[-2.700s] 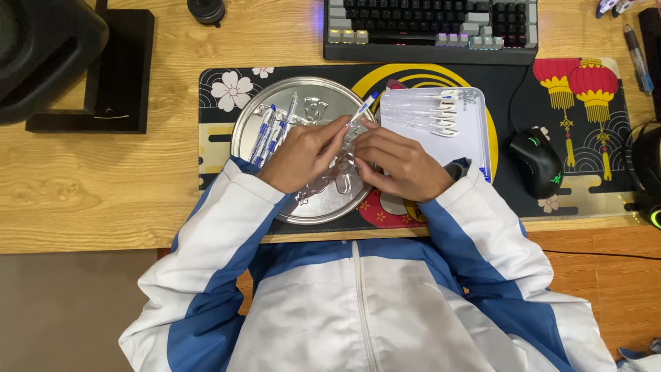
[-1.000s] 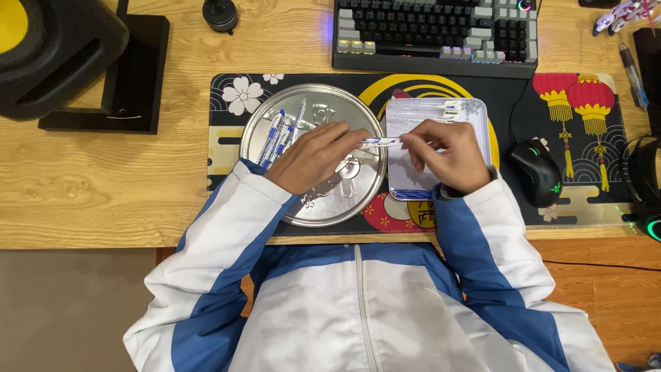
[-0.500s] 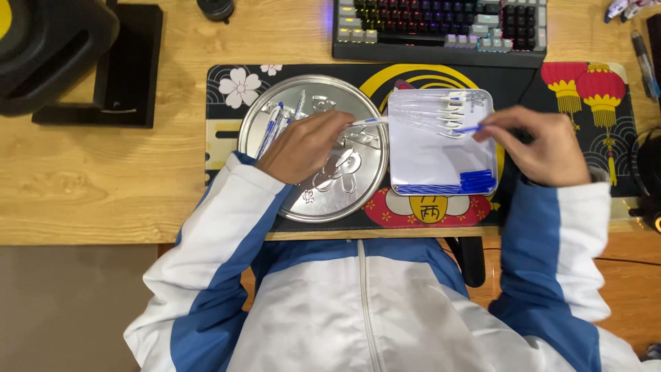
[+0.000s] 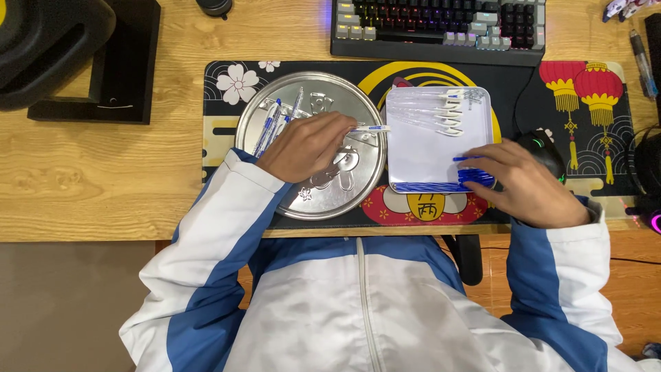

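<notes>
Basically: left hand (image 4: 306, 146) pinches a thin clear pen barrel (image 4: 368, 128) with a blue band, held over the round embossed metal tray (image 4: 275, 103). Right hand (image 4: 527, 182), fingers curled, pinches a blue refill (image 4: 467, 158) at the square white plastic tray (image 4: 430, 155). Clear barrels (image 4: 434, 110) line its top edge, blue refills (image 4: 441, 186) its bottom. More pens (image 4: 270, 127) lie partly hidden under the left hand. Patterned mat (image 4: 234, 83) covers the wooden desk (image 4: 103, 179).

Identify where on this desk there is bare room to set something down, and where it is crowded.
Bare: the wooden desktop left of the desk mat, below the black stand. The white tray is bare mid-way. Crowded: the round metal tray under the left hand, and around the right hand.
</notes>
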